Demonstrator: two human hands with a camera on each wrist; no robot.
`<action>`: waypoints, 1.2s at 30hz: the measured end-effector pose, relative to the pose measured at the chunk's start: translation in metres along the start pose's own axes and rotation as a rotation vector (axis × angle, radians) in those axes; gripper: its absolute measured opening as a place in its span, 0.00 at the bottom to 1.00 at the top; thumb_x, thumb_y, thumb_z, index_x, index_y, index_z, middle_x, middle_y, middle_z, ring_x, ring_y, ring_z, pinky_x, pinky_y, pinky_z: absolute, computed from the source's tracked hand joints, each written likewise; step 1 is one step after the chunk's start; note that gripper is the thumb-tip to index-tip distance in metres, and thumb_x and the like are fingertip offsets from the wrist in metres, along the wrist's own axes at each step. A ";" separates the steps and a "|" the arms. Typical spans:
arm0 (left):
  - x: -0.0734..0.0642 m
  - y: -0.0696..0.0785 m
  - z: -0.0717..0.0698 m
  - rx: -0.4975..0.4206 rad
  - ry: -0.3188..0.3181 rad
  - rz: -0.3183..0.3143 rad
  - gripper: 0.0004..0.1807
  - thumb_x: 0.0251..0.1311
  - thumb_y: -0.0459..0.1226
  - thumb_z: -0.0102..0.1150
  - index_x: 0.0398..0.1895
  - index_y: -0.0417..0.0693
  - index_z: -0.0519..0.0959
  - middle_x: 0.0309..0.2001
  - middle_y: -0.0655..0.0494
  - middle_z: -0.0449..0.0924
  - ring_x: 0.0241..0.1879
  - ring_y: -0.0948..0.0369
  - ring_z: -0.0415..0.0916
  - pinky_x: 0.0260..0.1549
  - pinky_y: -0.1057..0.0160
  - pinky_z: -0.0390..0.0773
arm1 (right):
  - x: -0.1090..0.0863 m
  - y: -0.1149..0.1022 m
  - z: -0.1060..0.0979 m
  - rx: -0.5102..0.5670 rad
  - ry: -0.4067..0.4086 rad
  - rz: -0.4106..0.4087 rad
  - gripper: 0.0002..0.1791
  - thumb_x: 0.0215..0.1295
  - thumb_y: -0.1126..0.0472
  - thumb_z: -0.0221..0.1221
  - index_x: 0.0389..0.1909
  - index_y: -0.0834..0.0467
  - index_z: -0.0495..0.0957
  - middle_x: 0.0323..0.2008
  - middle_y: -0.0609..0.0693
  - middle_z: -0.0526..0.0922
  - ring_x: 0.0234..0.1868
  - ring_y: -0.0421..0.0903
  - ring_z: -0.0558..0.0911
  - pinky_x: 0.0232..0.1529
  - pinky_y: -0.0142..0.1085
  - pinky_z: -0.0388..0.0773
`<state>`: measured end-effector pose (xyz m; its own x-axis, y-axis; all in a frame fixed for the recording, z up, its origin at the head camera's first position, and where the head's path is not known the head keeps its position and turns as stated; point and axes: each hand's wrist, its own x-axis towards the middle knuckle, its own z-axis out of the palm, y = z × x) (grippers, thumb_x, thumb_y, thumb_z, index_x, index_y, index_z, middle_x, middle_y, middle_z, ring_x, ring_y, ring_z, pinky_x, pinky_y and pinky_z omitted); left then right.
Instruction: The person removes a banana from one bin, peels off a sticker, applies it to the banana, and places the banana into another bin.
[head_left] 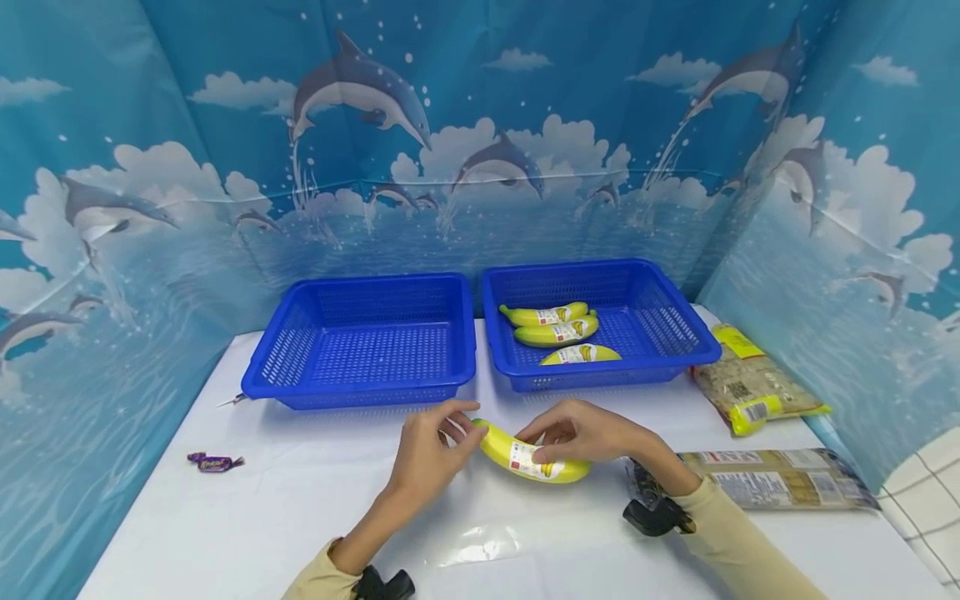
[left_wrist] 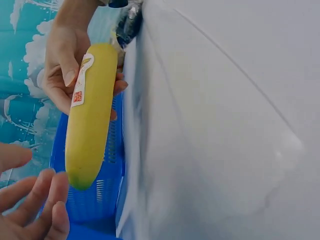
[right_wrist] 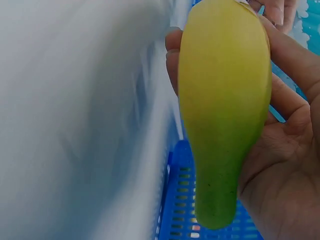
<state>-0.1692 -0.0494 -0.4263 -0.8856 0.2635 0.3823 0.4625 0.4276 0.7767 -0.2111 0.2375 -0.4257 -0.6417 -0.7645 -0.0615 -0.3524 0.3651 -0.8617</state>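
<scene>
A yellow banana [head_left: 566, 472] with a white label lies across my right hand [head_left: 585, 427], which grips it with the thumb on the label side and the fingers behind. In the right wrist view its green stem end [right_wrist: 216, 205] points down past the palm. My left hand [head_left: 431, 450] is at the banana's other end, its fingers loosely bent and spread. The left wrist view shows those fingertips [left_wrist: 59, 185] right beside the greenish tip, not wrapped round it. Both hands are in front of two blue baskets.
The right basket [head_left: 611, 367] holds three labelled bananas [head_left: 557, 333]. Left of it stands another blue basket [head_left: 360, 387]. A purple-wrapped candy [head_left: 215, 462] lies at left. At right are a yellow-and-clear food bag [head_left: 757, 379] and a long flat pack [head_left: 787, 481]. Clear plastic [head_left: 480, 546] lies in front.
</scene>
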 end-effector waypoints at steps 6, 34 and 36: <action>0.013 -0.001 0.009 -0.199 0.075 -0.130 0.11 0.71 0.31 0.67 0.52 0.36 0.88 0.44 0.43 0.91 0.36 0.52 0.91 0.38 0.62 0.90 | -0.015 -0.001 -0.008 -0.005 0.058 -0.001 0.19 0.75 0.61 0.68 0.61 0.65 0.86 0.55 0.56 0.90 0.49 0.46 0.89 0.51 0.36 0.89; 0.058 0.009 0.063 -0.945 0.142 -0.665 0.17 0.82 0.30 0.50 0.65 0.27 0.74 0.64 0.27 0.78 0.59 0.43 0.86 0.54 0.56 0.88 | -0.068 -0.029 -0.078 -0.088 0.227 -0.030 0.16 0.77 0.68 0.64 0.61 0.68 0.84 0.51 0.62 0.90 0.41 0.44 0.90 0.38 0.39 0.90; 0.060 0.011 0.063 -0.985 0.146 -0.675 0.18 0.83 0.31 0.49 0.68 0.27 0.72 0.64 0.27 0.78 0.60 0.43 0.85 0.56 0.57 0.87 | -0.067 -0.031 -0.082 -0.100 0.228 -0.029 0.16 0.76 0.68 0.64 0.61 0.69 0.84 0.50 0.61 0.91 0.38 0.44 0.90 0.36 0.38 0.90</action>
<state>-0.2145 0.0253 -0.4268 -0.9629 0.1129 -0.2450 -0.2697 -0.4192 0.8669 -0.2124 0.3209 -0.3536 -0.7636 -0.6397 0.0879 -0.4314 0.4041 -0.8066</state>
